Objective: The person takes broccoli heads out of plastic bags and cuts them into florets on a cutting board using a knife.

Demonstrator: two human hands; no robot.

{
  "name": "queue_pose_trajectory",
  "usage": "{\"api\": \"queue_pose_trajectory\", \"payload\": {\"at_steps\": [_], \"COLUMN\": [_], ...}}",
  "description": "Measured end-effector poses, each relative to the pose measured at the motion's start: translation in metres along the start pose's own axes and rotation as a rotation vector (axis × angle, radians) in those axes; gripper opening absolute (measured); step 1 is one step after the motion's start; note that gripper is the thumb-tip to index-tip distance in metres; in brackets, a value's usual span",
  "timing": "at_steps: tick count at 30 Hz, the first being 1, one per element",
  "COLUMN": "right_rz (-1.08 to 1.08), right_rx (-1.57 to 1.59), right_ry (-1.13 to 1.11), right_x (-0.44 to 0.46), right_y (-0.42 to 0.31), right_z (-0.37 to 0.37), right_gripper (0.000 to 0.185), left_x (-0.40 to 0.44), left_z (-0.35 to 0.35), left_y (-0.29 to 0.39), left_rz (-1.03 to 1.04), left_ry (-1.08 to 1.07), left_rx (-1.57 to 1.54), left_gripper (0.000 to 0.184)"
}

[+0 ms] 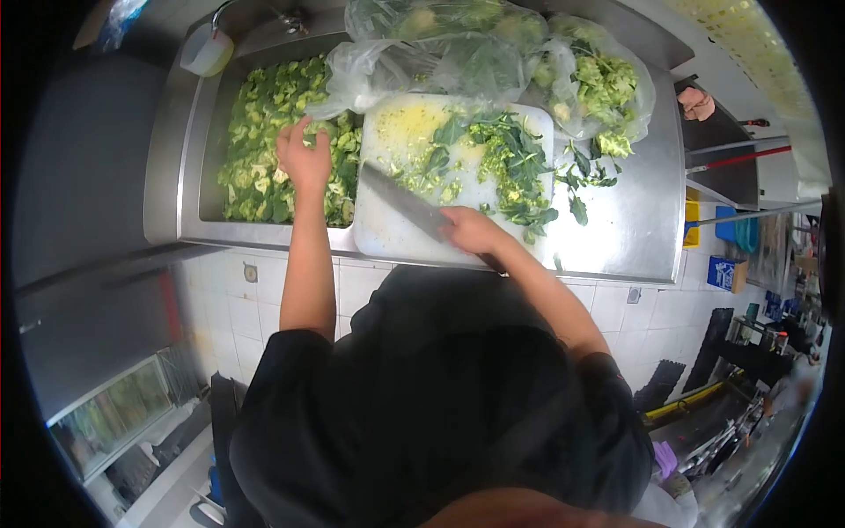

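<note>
My left hand point(304, 160) reaches over the sink's near-right part, fingers curved and apart above cut broccoli florets point(264, 132). Pale green shows between thumb and fingers; I cannot see it being gripped. My right hand point(471, 231) is wrapped round the handle of a broad-bladed kitchen knife point(400, 201). Its blade points left and away from me, over the white cutting board point(387, 238). Broccoli leaves and trimmings point(506, 163) lie in a heap on the board's right side, with small green crumbs scattered to their left.
Clear plastic bags point(440, 62) of broccoli stand behind the board. Another open bag point(607, 84) sits at the back right. Loose leaves point(581, 176) lie on the steel counter point(634, 220). A white plastic container point(207, 53) is at the sink's back-left corner, near the faucet point(290, 22).
</note>
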State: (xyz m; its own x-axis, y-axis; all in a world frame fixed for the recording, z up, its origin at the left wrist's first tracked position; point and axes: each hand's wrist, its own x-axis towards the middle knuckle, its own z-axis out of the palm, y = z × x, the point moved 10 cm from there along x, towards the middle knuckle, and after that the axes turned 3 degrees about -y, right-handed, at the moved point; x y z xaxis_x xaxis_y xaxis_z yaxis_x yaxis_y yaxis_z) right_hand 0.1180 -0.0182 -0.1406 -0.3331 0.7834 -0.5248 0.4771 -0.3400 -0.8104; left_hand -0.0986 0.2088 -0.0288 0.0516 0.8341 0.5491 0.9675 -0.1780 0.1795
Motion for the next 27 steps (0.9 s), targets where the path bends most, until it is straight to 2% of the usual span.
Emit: {"api": "queue_pose_trajectory", "payload": {"at_steps": [2,3,5,7,10,11,13,14,15,16,18,19,21,25,27], "right_rz": [0.182,0.149,0.226,0.295,0.308,0.354,0.369,0.337,0.396,0.403,0.394,0.396,0.448,0.384,0.349], "right_rx": [0.285,0.379,0.394,0.399,0.333,0.291,0.201,0.153,0.201,0.204,0.224,0.229,0.223,0.096,0.098], "right_ry": [0.257,0.376,0.469,0.562,0.61,0.589,0.606,0.638,0.589,0.593,0.61,0.604,0.561,0.539,0.523], "right_x": [-0.005,-0.012,-0.032,-0.053,-0.08,-0.088,-0.098,-0.099,-0.101,-0.104,-0.107,-0.108,-0.106,-0.099,-0.094], "right_y": [0.017,0.023,0.047,0.067,0.071,0.061,0.06,0.065,0.063,0.059,0.051,0.048,0.047,0.049,0.051], "right_z": [-0.019,-0.029,-0.039,-0.049,-0.062,-0.065,-0.065,-0.066,-0.064,-0.066,-0.066,-0.066,-0.067,-0.075,-0.079], "right_gripper": [0.028,0.025,0.029,0.033,0.033,0.033,0.032,0.032,0.031,0.031,0.03,0.03,0.032,0.037,0.041], "left_x": [0.001,-0.002,0.003,0.02,0.071,0.091,0.12,0.136,0.142,0.15,0.147,0.147,0.164,0.172,0.167], "left_z": [0.034,0.037,0.05,0.071,0.133,0.164,0.208,0.212,0.213,0.205,0.211,0.218,0.22,0.199,0.185], "left_y": [0.001,0.026,0.1,0.168,0.23,0.246,0.264,0.272,0.282,0.289,0.297,0.294,0.288,0.277,0.273], "left_rz": [-0.174,-0.14,0.015,0.313,0.388,0.399,0.41,0.516,0.613,0.617,0.774,0.775,0.674,0.725,0.858], "left_ry": [-0.298,-0.295,-0.556,-0.621,-0.636,-0.695,-0.732,-0.557,-0.38,-0.384,-0.626,-0.633,-0.628,-0.551,-0.687], "left_rx": [-0.695,-0.821,-0.995,-0.88,-0.797,-0.481,-0.184,-0.044,0.101,0.096,0.244,0.249,-0.07,0.016,0.07], "left_gripper": [0.029,0.028,0.026,0.029,0.036,0.042,0.05,0.047,0.044,0.044,0.042,0.042,0.036,0.03,0.025]}}
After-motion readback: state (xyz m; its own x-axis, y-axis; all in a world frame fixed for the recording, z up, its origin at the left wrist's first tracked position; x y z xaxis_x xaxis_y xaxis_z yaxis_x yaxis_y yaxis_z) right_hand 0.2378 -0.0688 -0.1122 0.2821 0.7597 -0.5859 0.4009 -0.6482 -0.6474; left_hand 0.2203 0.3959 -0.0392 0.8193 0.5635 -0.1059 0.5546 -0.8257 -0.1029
